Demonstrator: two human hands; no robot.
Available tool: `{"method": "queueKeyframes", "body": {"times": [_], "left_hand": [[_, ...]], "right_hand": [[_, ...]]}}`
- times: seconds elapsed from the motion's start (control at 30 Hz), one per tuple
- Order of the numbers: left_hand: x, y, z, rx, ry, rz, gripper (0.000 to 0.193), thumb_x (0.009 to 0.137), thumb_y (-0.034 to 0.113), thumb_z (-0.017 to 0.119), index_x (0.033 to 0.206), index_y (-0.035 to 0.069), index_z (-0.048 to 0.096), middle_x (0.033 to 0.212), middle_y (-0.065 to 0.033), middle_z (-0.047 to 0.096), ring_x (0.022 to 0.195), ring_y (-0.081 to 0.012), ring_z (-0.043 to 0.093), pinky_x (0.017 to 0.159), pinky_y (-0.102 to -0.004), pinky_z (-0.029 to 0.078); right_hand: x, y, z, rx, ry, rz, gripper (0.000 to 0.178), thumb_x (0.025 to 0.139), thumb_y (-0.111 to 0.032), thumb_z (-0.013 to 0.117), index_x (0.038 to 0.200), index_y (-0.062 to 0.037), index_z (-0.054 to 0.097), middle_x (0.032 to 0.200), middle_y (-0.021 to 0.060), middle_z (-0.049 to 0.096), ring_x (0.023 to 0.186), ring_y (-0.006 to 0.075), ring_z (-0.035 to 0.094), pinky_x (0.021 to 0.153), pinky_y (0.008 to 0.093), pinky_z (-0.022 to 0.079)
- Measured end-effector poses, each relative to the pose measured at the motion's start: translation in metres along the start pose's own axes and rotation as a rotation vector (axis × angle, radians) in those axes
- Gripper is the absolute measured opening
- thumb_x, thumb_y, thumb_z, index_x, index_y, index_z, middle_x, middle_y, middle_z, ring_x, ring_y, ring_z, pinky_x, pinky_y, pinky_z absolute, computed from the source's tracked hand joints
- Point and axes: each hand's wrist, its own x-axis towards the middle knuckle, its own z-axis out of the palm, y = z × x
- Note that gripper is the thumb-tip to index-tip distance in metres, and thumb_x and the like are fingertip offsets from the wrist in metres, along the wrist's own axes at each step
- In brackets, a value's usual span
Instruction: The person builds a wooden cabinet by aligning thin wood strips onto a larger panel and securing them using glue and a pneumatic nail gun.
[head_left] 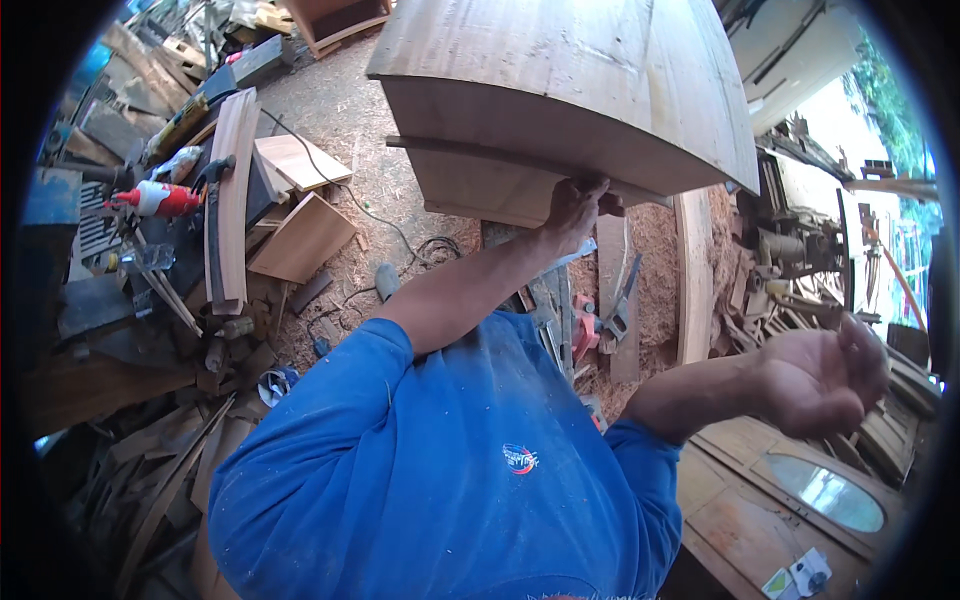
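A large pale wooden cabinet or box fills the top of the view. Along its near side runs a thin wooden strip, with a lower panel beneath it. My left hand reaches up to this strip, its fingers closed at the edge; the fingertips are partly hidden. Off to the right, my right hand is raised with the palm turned up and the fingers loosely curled, apart from the thumb. I see nothing in it, and it touches nothing.
A hammer lies on a plank at left, beside a red and white bottle. A handsaw and a red tool rest below the cabinet. A black cable crosses the shavings. A panelled door lies at lower right.
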Motion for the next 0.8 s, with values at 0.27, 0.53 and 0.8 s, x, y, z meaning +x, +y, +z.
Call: {"method": "queueKeyframes", "body": {"times": [0.27,0.53,0.8], "left_hand": [[-0.003,0.006,-0.004,0.034,0.031,0.039,0.023,0.1,0.016,0.061,0.107,-0.006,0.058,0.084,-0.0172,0.067,0.072,-0.0272,0.072,0.072,-0.041,0.065],[-0.006,0.003,0.002,-0.022,0.024,0.073,0.019,0.1,0.012,0.059,0.104,-0.007,0.059,0.081,-0.0172,0.067,0.068,-0.0251,0.071,0.065,-0.0377,0.065],[0.0,0.001,-0.002,0.012,0.054,0.095,0.021,0.102,0.011,0.054,0.099,-0.008,0.061,0.078,-0.0164,0.066,0.062,-0.0226,0.068,0.058,-0.0353,0.062]], "right_hand": [[0.061,-0.085,0.007,0.459,-0.692,0.096,0.036,0.101,-0.024,0.049,0.099,0.008,0.065,0.084,0.018,0.067,0.071,0.0223,0.066,0.065,0.0304,0.056],[0.026,-0.115,0.095,0.58,-0.852,0.321,0.024,0.098,-0.016,0.054,0.103,0.0053,0.065,0.081,0.0136,0.064,0.067,0.0178,0.062,0.061,0.0276,0.05],[0.032,-0.107,0.204,0.57,-1.018,0.562,0.016,0.094,-0.007,0.06,0.107,0.0025,0.064,0.077,0.0091,0.062,0.063,0.0133,0.058,0.057,0.0248,0.045]]}}
